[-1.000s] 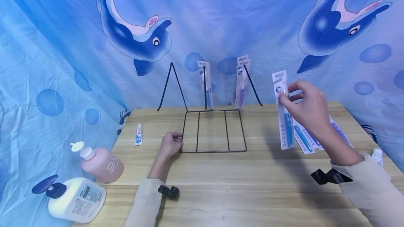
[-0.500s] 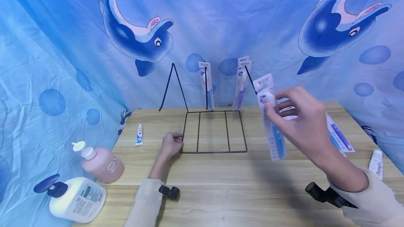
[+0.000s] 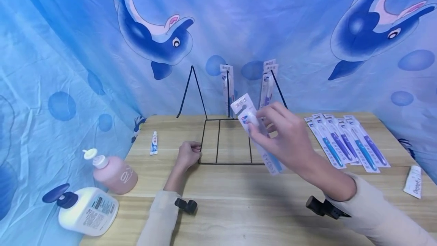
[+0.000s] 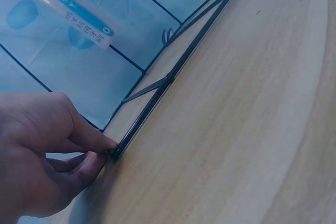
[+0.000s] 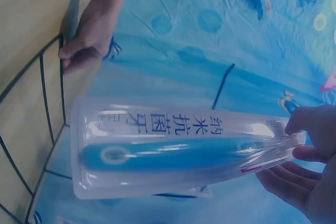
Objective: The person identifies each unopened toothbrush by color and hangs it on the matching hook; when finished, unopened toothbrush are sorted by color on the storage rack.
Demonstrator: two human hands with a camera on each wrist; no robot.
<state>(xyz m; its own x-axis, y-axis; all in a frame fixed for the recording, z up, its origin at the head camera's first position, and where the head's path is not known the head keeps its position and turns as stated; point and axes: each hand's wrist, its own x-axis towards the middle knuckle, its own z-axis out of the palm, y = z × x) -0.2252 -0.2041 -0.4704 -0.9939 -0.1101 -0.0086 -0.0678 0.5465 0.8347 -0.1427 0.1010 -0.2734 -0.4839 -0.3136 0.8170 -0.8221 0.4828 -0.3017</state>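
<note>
My right hand pinches a packaged blue toothbrush near its upper end. The pack hangs tilted in front of a black wire rack, its hanging hole uppermost. In the right wrist view the blue handle shows through the clear blister. My left hand pinches the front left corner of the rack's base, as the left wrist view shows with the thumb and fingers on the wire. On the rack's middle prong hangs one packaged toothbrush; packaged purple toothbrushes hang on the right prong.
Several packaged toothbrushes lie fanned at the table's right. A white tube lies nearer the right edge. At left are a small toothpaste tube, a pink pump bottle and a white pump bottle. A blue dolphin curtain hangs behind.
My right hand has carried the packaged blue toothbrush leftward from the right side to in front of the rack, and the pack has tilted. The left hand stays at the rack's corner.
</note>
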